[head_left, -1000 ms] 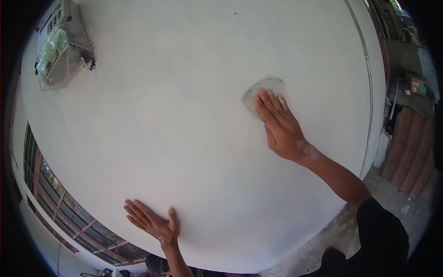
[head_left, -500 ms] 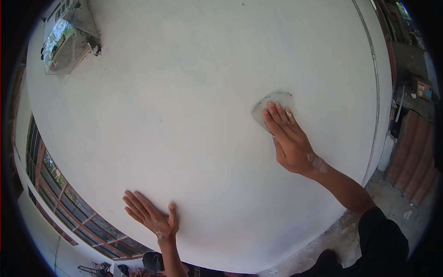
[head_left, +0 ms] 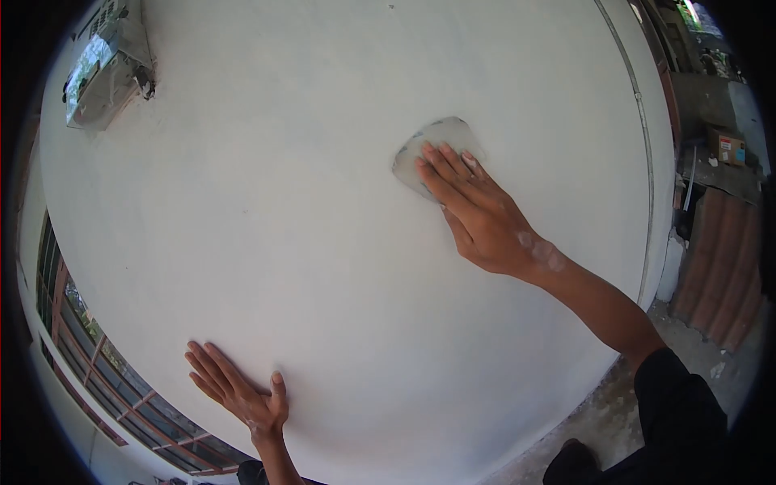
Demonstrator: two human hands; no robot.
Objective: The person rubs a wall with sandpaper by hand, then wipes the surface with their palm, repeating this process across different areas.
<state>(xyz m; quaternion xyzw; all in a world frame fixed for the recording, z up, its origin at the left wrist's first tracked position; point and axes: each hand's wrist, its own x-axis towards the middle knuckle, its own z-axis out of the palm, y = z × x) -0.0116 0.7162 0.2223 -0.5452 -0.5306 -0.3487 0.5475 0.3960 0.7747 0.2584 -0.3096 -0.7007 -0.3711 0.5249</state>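
A pale sheet of sandpaper (head_left: 412, 166), with small dark marks along its curved edge, lies against the white wall (head_left: 323, 267). Pressing it flat is my right hand (head_left: 477, 206), fingers extended over the sheet and part of it hidden beneath them. Whitish dust marks my right wrist. Lower on the same wall, my left hand (head_left: 238, 392) rests with its palm to the surface, thumb apart from the fingers and nothing in it.
A boxy fixture wrapped in clear plastic (head_left: 109, 69) juts from the wall at upper left. A thin pipe (head_left: 640, 113) runs down the right side. Barred windows (head_left: 121, 380) curve along the lower left. Corrugated sheets (head_left: 719, 267) and a cardboard box (head_left: 727, 147) stand at right.
My right hand has slid the sandpaper up and to the left across the wall. The left hand stays flat on the wall while the view shifts slightly.
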